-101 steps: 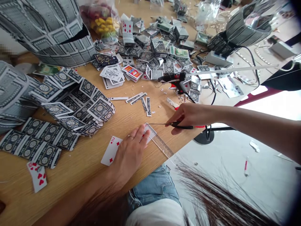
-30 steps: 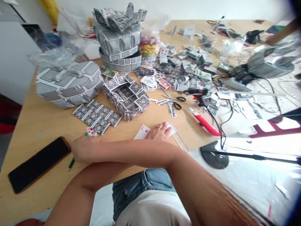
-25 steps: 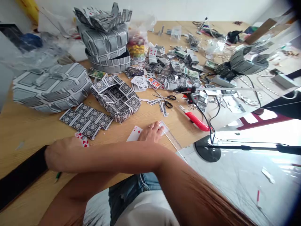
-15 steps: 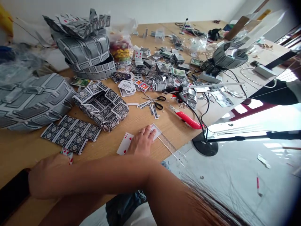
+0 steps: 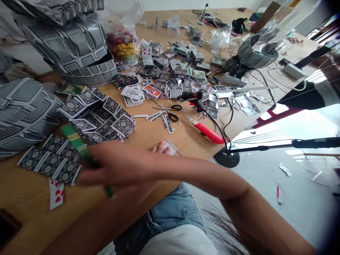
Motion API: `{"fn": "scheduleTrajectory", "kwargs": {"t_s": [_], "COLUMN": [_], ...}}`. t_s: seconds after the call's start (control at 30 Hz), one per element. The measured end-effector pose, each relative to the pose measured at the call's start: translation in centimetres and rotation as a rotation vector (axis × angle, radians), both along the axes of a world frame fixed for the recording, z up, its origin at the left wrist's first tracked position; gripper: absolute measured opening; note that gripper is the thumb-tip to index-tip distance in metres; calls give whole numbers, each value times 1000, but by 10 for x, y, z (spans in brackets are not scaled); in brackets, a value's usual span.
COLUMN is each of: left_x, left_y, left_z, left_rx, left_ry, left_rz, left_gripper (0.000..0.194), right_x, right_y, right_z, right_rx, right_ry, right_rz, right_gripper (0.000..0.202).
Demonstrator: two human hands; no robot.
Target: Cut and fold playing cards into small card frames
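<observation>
My right hand reaches across to the left, closed around a long slim green tool, both blurred by motion. Beneath that forearm my left hand shows only its fingers, resting on a playing card near the table's front edge; a clear ruler there is mostly hidden by the arm. A panel of joined dark-backed cards lies by the right hand, with a hearts card partly under it. Behind stands an open box made of folded cards.
Black scissors and cut card strips lie ahead of the left hand. Farther right are a glue gun and a red-handled cutting tool. Card piles cover the middle; large grey woven pieces stand at the left.
My right hand has risen from the tabletop at the left and swung rightward, now with the green tool in it. The view has shifted; the left hand stays on the card.
</observation>
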State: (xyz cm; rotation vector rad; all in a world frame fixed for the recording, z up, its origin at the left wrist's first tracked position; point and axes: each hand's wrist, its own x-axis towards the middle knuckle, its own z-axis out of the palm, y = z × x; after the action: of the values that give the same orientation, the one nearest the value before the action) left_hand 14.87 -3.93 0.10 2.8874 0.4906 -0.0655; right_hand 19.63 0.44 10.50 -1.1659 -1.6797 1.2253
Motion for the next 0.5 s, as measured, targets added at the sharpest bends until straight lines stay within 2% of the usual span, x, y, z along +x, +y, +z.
{"fn": "scheduleTrajectory", "kwargs": {"t_s": [0.1,0.2,0.27,0.33,0.5], "left_x": [-3,-2,0,0,-1], "left_y": [1,0,0,-2,-3], "left_z": [6,11,12,11,11], "left_rx": [2,61,99,112,151], "left_ry": [-17,-62,-49,-16,13], "left_rz": [-21,-19,-10,-10,-24], "left_gripper": [43,48,51,53,55], "right_x": [92,147,159,158,139], "right_y": [-46,-87,-105,-115,-119], "right_z": [-16,-47,-66,-79,-91], "right_rx": [-123,-36,-45,-52,-57], "right_ry": [122,151,139,140,76], "right_rz": [-354,-663,-787,-866,-995], "right_gripper": [23,20,20,21,22]}}
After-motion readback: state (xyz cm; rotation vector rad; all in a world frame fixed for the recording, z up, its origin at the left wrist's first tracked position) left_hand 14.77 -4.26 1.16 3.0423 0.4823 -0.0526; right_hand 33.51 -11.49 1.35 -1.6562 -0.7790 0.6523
